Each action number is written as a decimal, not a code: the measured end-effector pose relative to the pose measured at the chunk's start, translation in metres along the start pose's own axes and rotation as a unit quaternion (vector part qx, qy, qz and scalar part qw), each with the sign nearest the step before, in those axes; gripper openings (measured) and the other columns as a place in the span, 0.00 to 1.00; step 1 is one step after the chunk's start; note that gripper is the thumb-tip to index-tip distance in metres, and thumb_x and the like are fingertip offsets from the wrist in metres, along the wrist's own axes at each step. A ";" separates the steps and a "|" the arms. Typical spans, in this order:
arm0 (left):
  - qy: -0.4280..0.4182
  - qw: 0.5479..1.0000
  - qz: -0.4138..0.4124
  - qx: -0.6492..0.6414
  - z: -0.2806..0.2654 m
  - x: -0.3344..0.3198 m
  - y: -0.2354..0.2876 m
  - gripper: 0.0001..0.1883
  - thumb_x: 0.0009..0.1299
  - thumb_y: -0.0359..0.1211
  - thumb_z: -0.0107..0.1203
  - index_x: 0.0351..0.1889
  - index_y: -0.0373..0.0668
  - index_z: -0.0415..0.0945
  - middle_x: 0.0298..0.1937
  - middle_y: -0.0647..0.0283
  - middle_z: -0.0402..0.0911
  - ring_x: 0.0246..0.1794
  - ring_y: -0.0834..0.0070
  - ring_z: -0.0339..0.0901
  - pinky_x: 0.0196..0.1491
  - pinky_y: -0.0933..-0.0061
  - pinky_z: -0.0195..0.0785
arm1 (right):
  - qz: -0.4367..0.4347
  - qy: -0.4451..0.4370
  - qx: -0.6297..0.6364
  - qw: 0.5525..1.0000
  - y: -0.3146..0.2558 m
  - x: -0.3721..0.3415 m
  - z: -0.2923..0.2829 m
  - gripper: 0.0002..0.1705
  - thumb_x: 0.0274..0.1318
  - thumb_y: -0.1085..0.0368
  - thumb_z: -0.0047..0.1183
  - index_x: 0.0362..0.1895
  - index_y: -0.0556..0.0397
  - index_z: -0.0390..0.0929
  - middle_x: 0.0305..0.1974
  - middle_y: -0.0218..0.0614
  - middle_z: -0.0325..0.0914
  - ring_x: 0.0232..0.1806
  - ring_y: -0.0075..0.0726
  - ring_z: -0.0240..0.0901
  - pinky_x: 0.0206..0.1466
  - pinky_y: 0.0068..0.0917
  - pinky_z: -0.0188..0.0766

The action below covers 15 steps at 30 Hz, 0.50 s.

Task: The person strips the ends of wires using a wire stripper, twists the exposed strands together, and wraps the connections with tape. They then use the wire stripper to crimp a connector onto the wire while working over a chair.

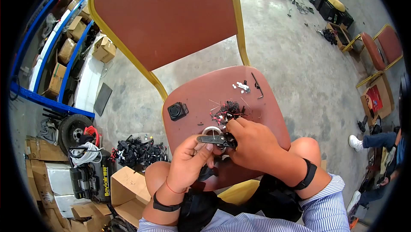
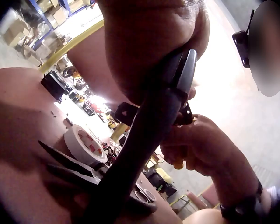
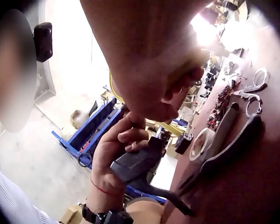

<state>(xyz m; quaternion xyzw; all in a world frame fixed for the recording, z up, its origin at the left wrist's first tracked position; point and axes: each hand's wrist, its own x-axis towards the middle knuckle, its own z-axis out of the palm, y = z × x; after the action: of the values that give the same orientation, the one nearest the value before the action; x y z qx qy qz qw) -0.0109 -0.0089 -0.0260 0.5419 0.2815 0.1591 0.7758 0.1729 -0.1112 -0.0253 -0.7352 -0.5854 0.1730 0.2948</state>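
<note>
My left hand (image 1: 188,161) grips a black, elongated device (image 1: 212,139) over the chair seat, its fingers curled round one end. At the device's other end, my right hand (image 1: 257,142) pinches with bent fingers. A curved black arm hangs from the device (image 3: 137,163) in the right wrist view. Just beyond the hands lies a white tape roll (image 2: 86,144), with an open-bladed cutting tool (image 2: 70,170) beside it. Silver scissors (image 3: 254,95) rest near a pile of small dark and red pieces (image 1: 229,112). My fingertips are partly hidden.
The red chair seat (image 1: 192,90) also carries a black square part (image 1: 177,111), white bits (image 1: 242,87) and a hex key (image 1: 257,85). On the left floor are a cable heap (image 1: 139,151) and a cardboard box (image 1: 128,189). Another person's legs show at right.
</note>
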 end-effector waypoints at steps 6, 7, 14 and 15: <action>0.006 1.000 0.002 -0.004 0.000 0.000 0.001 0.10 0.81 0.29 0.50 0.55 0.36 0.76 0.42 0.61 0.85 0.31 0.81 0.76 0.36 0.80 0.71 | -0.038 0.034 -0.051 0.997 0.003 -0.002 0.007 0.21 0.42 0.64 0.68 0.42 0.52 0.74 0.35 0.38 0.78 0.38 0.49 0.79 0.37 0.42 0.75; 0.006 1.000 0.002 -0.004 -0.001 0.000 0.000 0.10 0.81 0.29 0.50 0.55 0.36 0.76 0.42 0.60 0.85 0.31 0.81 0.76 0.36 0.80 0.71 | -0.072 0.054 -0.086 0.992 0.006 -0.002 0.009 0.22 0.42 0.64 0.67 0.43 0.53 0.75 0.36 0.38 0.78 0.39 0.47 0.79 0.38 0.41 0.74; 0.004 1.000 0.021 -0.004 -0.001 0.003 -0.005 0.10 0.81 0.28 0.50 0.55 0.36 0.75 0.43 0.59 0.85 0.31 0.80 0.76 0.37 0.80 0.72 | -0.104 0.102 -0.184 0.972 0.005 -0.005 0.011 0.21 0.50 0.65 0.55 0.50 0.57 0.79 0.36 0.34 0.79 0.42 0.36 0.77 0.39 0.30 0.73; 0.003 1.000 0.023 -0.003 0.000 0.003 -0.004 0.09 0.81 0.28 0.50 0.55 0.36 0.75 0.43 0.59 0.85 0.31 0.80 0.76 0.37 0.80 0.72 | -0.103 0.108 -0.183 0.972 0.005 -0.005 0.011 0.21 0.50 0.65 0.55 0.50 0.58 0.79 0.36 0.34 0.79 0.42 0.36 0.77 0.40 0.31 0.74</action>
<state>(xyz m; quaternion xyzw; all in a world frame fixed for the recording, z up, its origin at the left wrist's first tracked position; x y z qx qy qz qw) -0.0092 -0.0087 -0.0308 0.5458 0.2708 0.1787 0.7726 0.1689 -0.1140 -0.0377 -0.7264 -0.6446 -0.0489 0.2334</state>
